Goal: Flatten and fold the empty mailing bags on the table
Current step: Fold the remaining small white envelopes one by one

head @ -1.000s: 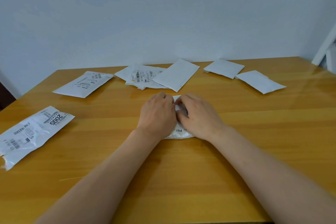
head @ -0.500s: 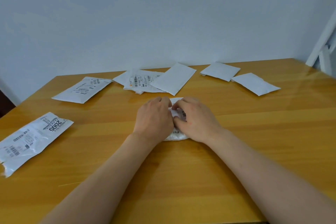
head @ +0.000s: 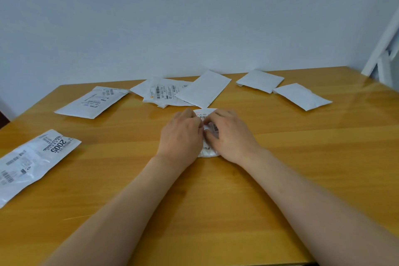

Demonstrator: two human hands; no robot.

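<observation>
A small folded white mailing bag [head: 208,153] with a barcode label lies on the wooden table [head: 216,211], just beyond its middle. My left hand [head: 181,134] covers its left half, fingers curled down onto it. My right hand [head: 232,135] covers the right half, fingertips pinching the bag at the centre fold. Both hands meet over the bag, so most of it is hidden; only its near end and far edge show.
A flat labelled bag [head: 32,162] lies at the near left and another [head: 90,102] at the back left. A pile of labelled bags [head: 162,92] and a plain white bag [head: 205,89] sit behind my hands. Two folded bags [head: 260,81] [head: 301,96] rest back right.
Both hands stay on the folded bag and have drawn slightly apart, so a little more of its label shows between them. The camera has tilted up a bit.
</observation>
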